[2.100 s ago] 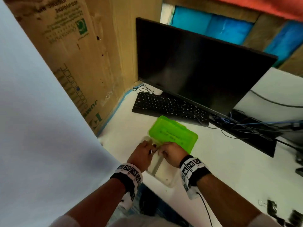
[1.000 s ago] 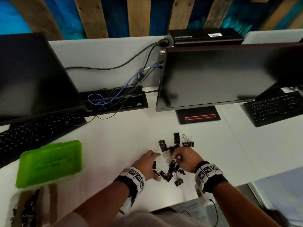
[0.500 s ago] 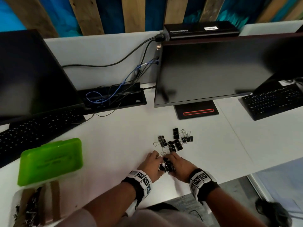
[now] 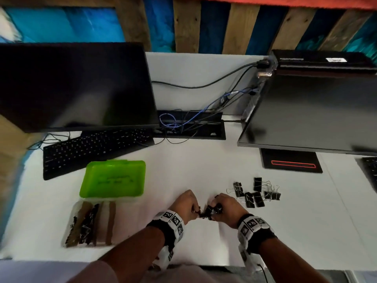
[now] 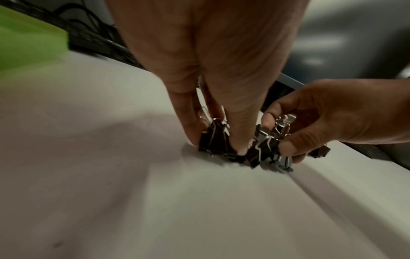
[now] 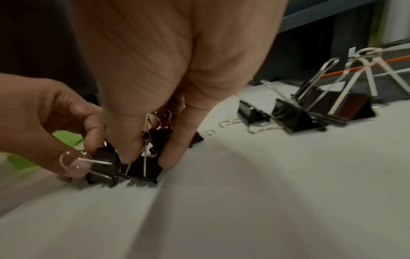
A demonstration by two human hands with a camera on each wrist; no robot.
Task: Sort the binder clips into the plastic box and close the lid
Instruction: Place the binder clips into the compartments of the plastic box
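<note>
The plastic box lies open at the left: its green lid [image 4: 113, 178] is folded back and its clear base [image 4: 70, 219] holds several black binder clips. My left hand [image 4: 186, 205] and right hand [image 4: 224, 207] meet near the table's front edge, each pinching part of a small bunch of black clips [image 4: 210, 211] that touches the table. In the left wrist view my left hand [image 5: 216, 145] grips black clips [image 5: 213, 136]. The right wrist view shows my right hand [image 6: 145, 162] holding others [image 6: 144, 168]. Several loose clips [image 4: 256, 194] lie just to the right.
Two dark monitors [image 4: 71, 84] [image 4: 318, 111] stand at the back, with a black keyboard [image 4: 91, 148] just behind the green lid. A cable tray [image 4: 191, 127] sits between them, a monitor foot [image 4: 291, 163] behind the loose clips. A second keyboard [image 4: 369, 170] is at the right edge.
Both hands have gathered a bunch of clips out of the pile and carried it left, away from the remaining clips and nearer the box. The head view has swung left.
</note>
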